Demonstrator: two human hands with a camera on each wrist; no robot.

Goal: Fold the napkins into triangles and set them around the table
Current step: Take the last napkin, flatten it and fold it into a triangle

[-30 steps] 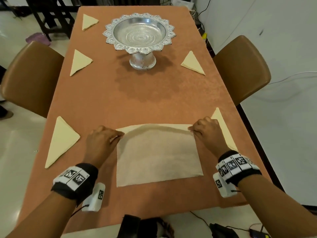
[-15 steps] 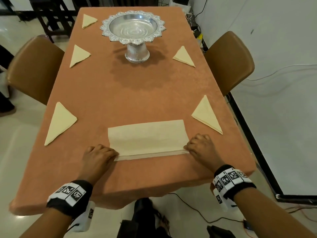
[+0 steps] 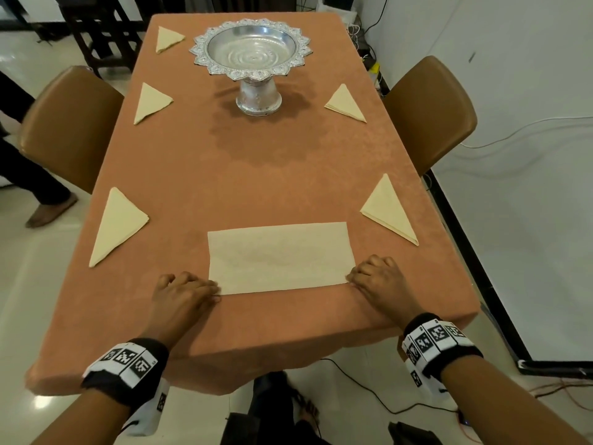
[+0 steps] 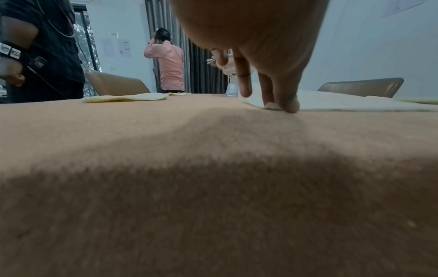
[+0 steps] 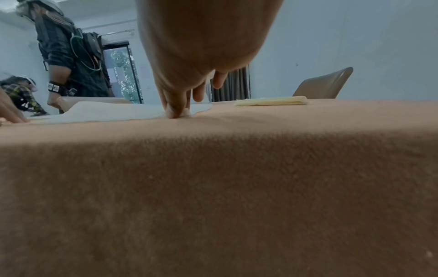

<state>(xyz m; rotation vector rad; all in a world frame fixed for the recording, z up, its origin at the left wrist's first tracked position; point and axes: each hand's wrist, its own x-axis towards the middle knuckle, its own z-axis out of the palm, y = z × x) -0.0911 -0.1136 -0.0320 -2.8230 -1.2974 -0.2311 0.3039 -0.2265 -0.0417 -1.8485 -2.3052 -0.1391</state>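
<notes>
A cream napkin, folded in half into a rectangle, lies flat near the front edge of the orange table. My left hand pinches its near left corner; in the left wrist view the fingertips press the napkin's corner down. My right hand pinches the near right corner, thumb and finger closed on the napkin's edge. Several folded triangle napkins lie around the table: near left, near right, far left, far right.
A silver pedestal bowl stands at the table's far middle. One more triangle lies at the far left corner. Brown chairs stand left and right. Cables run on the floor at right. Other people stand beyond the table.
Both hands drew the napkin's far edge toward me and laid it on the near edge, folding the square in half. They now hold the near corners.
</notes>
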